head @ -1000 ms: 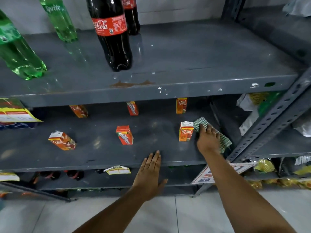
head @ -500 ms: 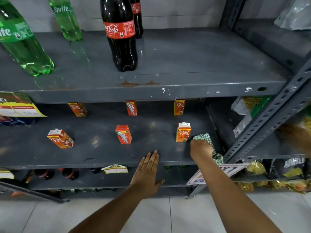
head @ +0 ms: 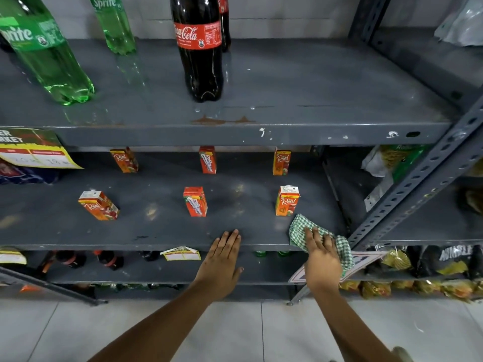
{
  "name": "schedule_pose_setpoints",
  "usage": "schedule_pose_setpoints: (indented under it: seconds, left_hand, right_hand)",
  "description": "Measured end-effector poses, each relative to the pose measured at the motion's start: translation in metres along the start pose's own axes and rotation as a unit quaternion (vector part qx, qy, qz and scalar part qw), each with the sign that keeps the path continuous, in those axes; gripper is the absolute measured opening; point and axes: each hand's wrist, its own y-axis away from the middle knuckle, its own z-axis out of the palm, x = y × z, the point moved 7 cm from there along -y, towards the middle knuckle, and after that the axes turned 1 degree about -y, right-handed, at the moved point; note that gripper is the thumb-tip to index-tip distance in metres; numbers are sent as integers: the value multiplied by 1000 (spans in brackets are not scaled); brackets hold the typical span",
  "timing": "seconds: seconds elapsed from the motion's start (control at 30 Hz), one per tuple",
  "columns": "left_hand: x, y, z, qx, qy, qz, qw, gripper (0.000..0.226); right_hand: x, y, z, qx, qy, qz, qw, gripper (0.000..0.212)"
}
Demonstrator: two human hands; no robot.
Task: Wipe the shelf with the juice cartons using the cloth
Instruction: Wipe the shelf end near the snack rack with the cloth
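The grey metal shelf [head: 162, 231] in the middle holds several small orange and red juice cartons in two rows. The nearest right one is a Real carton [head: 287, 200]; a red carton [head: 195, 201] stands mid-shelf and a tilted one [head: 98, 205] at the left. My right hand [head: 322, 257] presses a green-and-white checked cloth [head: 300, 228] flat on the shelf's front right corner, just below the Real carton. My left hand [head: 221, 259] rests flat on the shelf's front edge, fingers together, holding nothing.
The upper shelf [head: 313, 84] carries a Coca-Cola bottle [head: 200, 48] and green Sprite bottles [head: 49, 56]. A perforated grey upright [head: 418, 184] slants at the right, with snack packets [head: 386, 163] behind it. Price tags [head: 181, 254] hang from shelf edges. Bottles lie on the bottom shelf.
My right hand has dragged the cloth from beside the Real carton toward the shelf's front edge, then spread it flat. My left hand has stayed in place.
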Motion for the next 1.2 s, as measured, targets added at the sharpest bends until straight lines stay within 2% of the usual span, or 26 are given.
schedule_pose_setpoints:
  seconds: [0.13, 0.23, 0.37, 0.5, 0.63, 0.73, 0.83, 0.9, 1.0, 1.1, 1.2]
  left_hand:
    - [-9, 7, -3, 17, -5, -15, 1000, 80]
    - [-8, 7, -2, 13, -13, -18, 1000, 82]
    - [-8, 5, 3, 6, -13, -29, 999, 87]
    - [-9, 5, 4, 2, -11, -16, 1000, 89]
    - [-18, 10, 4, -5, 1, -18, 1000, 91]
    - [-36, 21, 4, -5, 8, -72, 997, 93]
    - [-53, 28, 3, -7, 6, -99, 995, 100]
    - [-56, 31, 4, -27, -6, -86, 996, 108]
    - [-56, 31, 2, -36, -8, -79, 996, 115]
    - [-55, 30, -1, -35, -15, -74, 997, 116]
    - [-56, 32, -2, -44, -15, -69, 997, 116]
  right_hand:
    - [4, -3, 6, -1, -65, -42, 997, 87]
    - [-8, -4, 8, -33, -77, -82, 993, 90]
    - [-47, 4, 11, -58, -96, -121, 986, 85]
    - [-88, 12, 7, -43, -130, -147, 980, 75]
    - [-127, 14, 6, -57, -127, -204, 969, 76]
    - [-129, -1, -21, -60, -186, -159, 968, 79]
    - [-131, -31, -54, -23, -255, -112, 960, 72]
    - [-149, -47, -59, -42, -240, -132, 961, 63]
    - [-171, -54, -34, -127, -180, -159, 962, 56]
    - [-183, -47, -13, -151, -100, -205, 962, 67]
    - [-185, -29, -9, -161, -91, -243, 952, 71]
